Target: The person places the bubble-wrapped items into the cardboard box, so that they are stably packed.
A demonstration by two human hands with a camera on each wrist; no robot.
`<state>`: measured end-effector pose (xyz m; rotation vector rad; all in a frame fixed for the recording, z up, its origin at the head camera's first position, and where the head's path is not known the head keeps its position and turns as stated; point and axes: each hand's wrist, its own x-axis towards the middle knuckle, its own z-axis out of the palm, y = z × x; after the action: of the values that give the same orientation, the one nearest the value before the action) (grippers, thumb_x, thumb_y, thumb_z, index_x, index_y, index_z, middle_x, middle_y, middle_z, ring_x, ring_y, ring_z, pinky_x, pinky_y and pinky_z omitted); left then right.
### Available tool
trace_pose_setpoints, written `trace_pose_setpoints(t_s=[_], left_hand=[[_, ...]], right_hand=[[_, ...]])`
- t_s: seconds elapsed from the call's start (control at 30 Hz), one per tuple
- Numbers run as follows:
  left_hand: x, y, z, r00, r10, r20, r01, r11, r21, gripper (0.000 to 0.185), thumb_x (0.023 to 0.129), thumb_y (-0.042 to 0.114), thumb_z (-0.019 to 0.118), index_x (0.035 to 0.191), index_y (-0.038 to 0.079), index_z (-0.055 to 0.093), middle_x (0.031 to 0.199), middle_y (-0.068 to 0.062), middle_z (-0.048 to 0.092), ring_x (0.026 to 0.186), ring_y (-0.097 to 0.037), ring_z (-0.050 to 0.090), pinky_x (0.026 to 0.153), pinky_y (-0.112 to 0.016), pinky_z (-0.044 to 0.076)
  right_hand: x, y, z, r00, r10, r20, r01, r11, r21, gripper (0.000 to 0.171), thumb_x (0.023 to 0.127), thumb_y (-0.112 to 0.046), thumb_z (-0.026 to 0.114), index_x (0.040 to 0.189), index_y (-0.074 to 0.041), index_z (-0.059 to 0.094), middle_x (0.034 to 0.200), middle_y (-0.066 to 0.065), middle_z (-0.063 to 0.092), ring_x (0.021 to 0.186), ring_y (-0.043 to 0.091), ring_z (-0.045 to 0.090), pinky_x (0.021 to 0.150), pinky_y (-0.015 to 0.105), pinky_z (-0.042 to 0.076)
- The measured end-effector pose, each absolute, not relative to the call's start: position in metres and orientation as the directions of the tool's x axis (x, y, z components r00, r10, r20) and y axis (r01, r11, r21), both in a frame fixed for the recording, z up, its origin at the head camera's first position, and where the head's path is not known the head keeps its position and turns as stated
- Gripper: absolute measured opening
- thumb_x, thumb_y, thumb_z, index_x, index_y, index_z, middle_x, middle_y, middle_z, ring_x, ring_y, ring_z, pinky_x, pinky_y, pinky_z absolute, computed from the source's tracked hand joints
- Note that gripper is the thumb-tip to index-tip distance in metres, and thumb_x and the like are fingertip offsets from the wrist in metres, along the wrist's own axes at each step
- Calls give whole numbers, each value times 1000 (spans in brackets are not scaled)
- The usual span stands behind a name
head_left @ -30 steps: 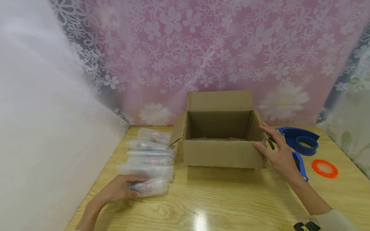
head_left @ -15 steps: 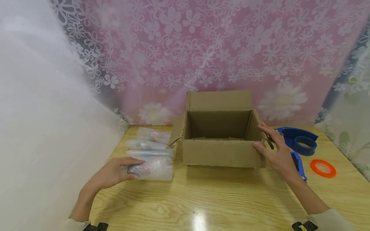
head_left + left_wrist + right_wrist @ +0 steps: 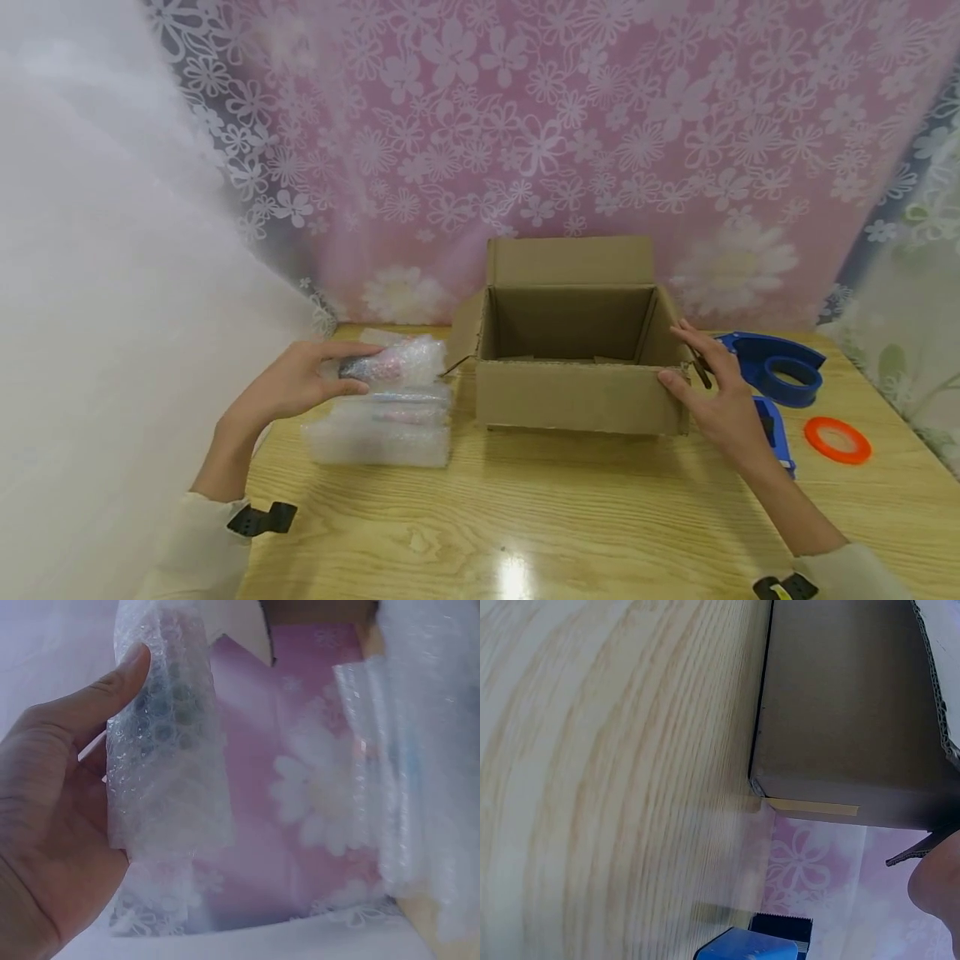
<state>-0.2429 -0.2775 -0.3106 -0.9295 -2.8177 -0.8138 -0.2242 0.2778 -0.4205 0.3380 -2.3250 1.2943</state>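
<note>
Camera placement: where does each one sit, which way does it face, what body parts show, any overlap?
Head: on the head, facing forward and down at the cardboard box and wooden table; left hand, right hand, forearms and sleeves show.
Left wrist: at the left wrist, facing the held bubble-wrapped package and pink floral backdrop; left thumb and palm show.
Right wrist: at the right wrist, facing tabletop and box side; only a bit of hand shows, right edge.
Shared: head and left wrist both see the held package.
</note>
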Motion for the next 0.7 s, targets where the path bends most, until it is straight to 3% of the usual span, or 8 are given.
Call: trace_pose_setpoints(t_s=[0.2,0.4,0.6,0.7], left_hand=[[-261,-250,-289,-798,542,263,598,656,460,54,93,34,80,144,27,64,144,2,64,137,-25,56,112,-53,46],[-280,-218,-278,-741,587,327,670,612,420,54,92,31,81,144,23,65,140,1,67,127,-22,62,107,-48,50],[-293,-180,-276,-722,606,333,682,546,486,54,90,28,84,141,20,68,139,2,67,129,-19,61,107,-44,50],[-296,-161,-275,-719,614,327,686,546,482,54,90,31,83,141,22,68,140,5,67,130,-17,61,108,-42,49]], right_hand=[[-225,279,-421,-860,21,510,-424,526,-737,68,99,-11,73,159,-24,45,169,-2,32,150,7,25,104,11,27],[-226,277,-422,-853,10,522,-440,525,-729,69,97,-9,74,159,-23,46,169,-3,33,151,9,25,104,14,27],[-226,277,-421,-852,18,522,-436,527,-730,68,98,-10,74,158,-24,47,169,-4,33,151,11,26,104,14,28],[-225,276,-420,-857,19,515,-435,509,-743,68,98,-10,74,158,-23,47,169,-5,32,152,13,25,114,28,28]])
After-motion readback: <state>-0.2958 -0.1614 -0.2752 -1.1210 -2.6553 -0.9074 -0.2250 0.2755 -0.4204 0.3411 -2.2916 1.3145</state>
